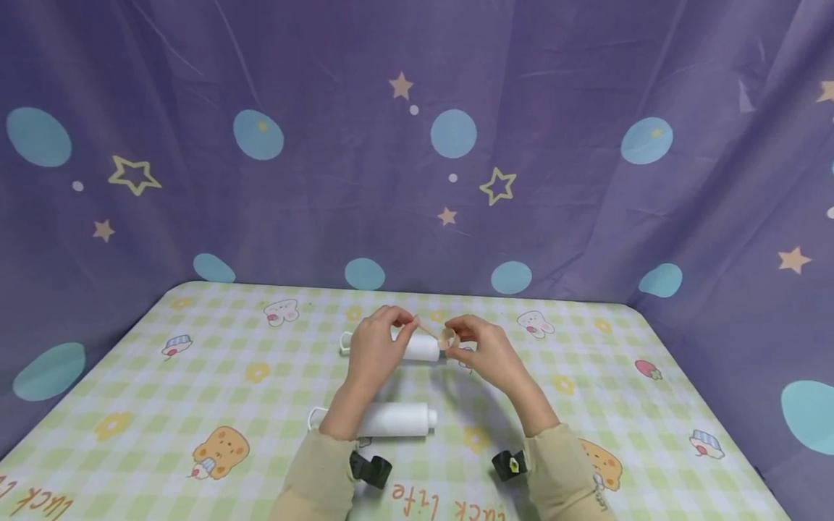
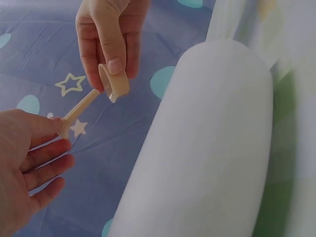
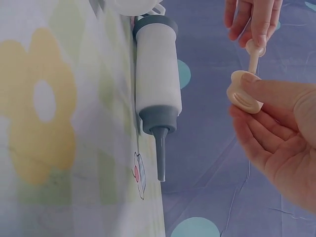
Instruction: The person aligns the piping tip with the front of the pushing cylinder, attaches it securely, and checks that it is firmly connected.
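- apparently both cream parts are off the surface (image 1: 215,387): the stem piece (image 2: 81,107) in the left hand (image 1: 374,351), the ring piece (image 2: 122,85) in the right hand (image 1: 490,356).
- the left fingers pinch only the stem's wider end between thumb and fingertip, the others lying loose; a sideways knock at the free tip could twist it out of so small a hold.
- the right fingers hold the ring between thumb and fingertips, with the thumb across its wall; squeezing hard might bend it or make it slip, if it is as thin as it looks.
- the stem's tip points at the ring, just beside it, though i cannot tell whether they touch; if the two are meant to meet, a poor angle could make the tip skid off the rim.
- a dropped part would likely bounce off the far bottle (image 1: 423,348), which lies beneath the hands with its grey nozzle (image 3: 161,153) sticking out.
- the left forearm passes over the near bottle (image 1: 399,420), also on its side; lowering that arm could set it rolling.
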Tool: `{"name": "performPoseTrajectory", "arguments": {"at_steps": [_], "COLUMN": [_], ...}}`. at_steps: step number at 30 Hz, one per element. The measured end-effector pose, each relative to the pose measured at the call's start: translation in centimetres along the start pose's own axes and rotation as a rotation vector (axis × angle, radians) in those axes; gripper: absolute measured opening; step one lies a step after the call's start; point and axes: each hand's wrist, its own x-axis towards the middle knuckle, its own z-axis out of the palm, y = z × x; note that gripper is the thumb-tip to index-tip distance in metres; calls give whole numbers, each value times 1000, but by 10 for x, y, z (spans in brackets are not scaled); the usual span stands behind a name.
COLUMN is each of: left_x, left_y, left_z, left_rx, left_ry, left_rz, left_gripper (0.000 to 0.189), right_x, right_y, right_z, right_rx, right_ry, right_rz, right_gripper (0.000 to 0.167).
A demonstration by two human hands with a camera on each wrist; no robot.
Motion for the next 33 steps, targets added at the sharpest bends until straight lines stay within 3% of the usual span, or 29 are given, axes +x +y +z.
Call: {"name": "performPoseTrajectory", "arguments": {"at_steps": [18, 33], "left_x": [-2, -5], "left_y": [4, 11], "left_z": [7, 12], "left_rx": [18, 30], "left_ry": [0, -21], "left_rz": [18, 73], "left_gripper": [13, 10], "right_x": [-1, -2], "right_y": [2, 1], "right_z": [1, 3], "right_rx": [28, 39], "right_ry": [-18, -26], "right_rz": [9, -4], "right_gripper": [39, 39]}}
